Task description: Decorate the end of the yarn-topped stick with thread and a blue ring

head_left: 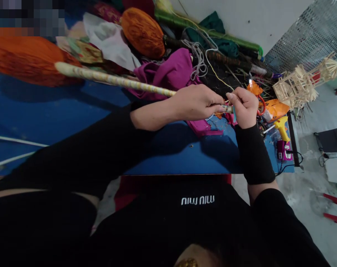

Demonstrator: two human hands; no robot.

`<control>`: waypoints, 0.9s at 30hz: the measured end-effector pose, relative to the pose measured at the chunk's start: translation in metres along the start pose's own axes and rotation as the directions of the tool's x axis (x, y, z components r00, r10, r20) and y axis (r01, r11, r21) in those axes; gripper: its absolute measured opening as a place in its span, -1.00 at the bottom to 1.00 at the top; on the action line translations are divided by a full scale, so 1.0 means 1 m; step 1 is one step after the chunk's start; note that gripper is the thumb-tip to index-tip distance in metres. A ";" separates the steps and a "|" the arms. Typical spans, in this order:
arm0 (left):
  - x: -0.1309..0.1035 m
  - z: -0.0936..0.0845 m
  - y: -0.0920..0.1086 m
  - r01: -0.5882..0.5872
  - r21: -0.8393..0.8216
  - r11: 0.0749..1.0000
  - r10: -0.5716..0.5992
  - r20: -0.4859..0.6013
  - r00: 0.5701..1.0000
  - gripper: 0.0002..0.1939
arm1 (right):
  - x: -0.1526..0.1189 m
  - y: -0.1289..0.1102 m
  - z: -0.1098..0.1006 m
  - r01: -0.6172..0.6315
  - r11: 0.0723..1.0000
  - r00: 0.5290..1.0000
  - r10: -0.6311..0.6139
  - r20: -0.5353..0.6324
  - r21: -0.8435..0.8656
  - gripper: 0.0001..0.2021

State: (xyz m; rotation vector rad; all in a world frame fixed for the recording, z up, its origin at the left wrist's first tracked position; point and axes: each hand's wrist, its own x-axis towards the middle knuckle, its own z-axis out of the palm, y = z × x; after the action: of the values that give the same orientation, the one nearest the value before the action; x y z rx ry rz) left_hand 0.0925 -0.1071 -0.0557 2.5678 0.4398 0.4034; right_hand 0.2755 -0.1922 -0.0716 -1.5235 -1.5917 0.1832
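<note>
A long stick [124,82] wound in pale yellow and whitish bands slants across the table, its rounded pale tip at the left in front of an orange fabric bundle [35,55]. My left hand [194,100] is closed around the stick near its right end. Close beside it, my right hand [244,105] is closed, thumb against the curled fingers, at the stick's end. From there a thin pale yellow cord [217,70] runs up toward the back. A bit of light blue material [234,114] shows under the right hand. What its fingers pinch is partly hidden.
On the blue table [107,148] lie magenta cloth [168,70], white cloth [107,40], another orange bundle [143,31] and grey cord [198,61]. Rightward are red-handled scissors [262,105], a yellow glue gun [282,128], a purple power box [284,150] and a wooden stick model [298,85].
</note>
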 end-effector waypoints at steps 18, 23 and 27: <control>0.005 -0.005 0.003 0.000 0.115 0.993 0.019 -0.169 0.985 -0.58 | -0.028 -0.053 -0.019 0.030 0.826 0.988 -0.108 -0.107 -0.563 -0.59; 0.003 -0.017 0.004 0.037 0.077 0.996 -0.020 -0.216 0.976 -0.58 | -0.035 -0.062 -0.012 0.049 0.859 0.991 -0.106 -0.082 -0.510 -0.70; 0.002 -0.024 0.007 0.068 0.052 0.996 -0.056 -0.204 0.977 -0.60 | -0.035 -0.059 -0.007 0.046 0.909 0.993 -0.086 -0.079 -0.414 -0.73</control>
State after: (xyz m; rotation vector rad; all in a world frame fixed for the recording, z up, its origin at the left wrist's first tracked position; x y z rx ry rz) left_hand 0.0875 -0.1016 -0.0321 2.5727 0.6111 0.6414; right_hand 0.2311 -0.2389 -0.0461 -1.7607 -1.6714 -0.2802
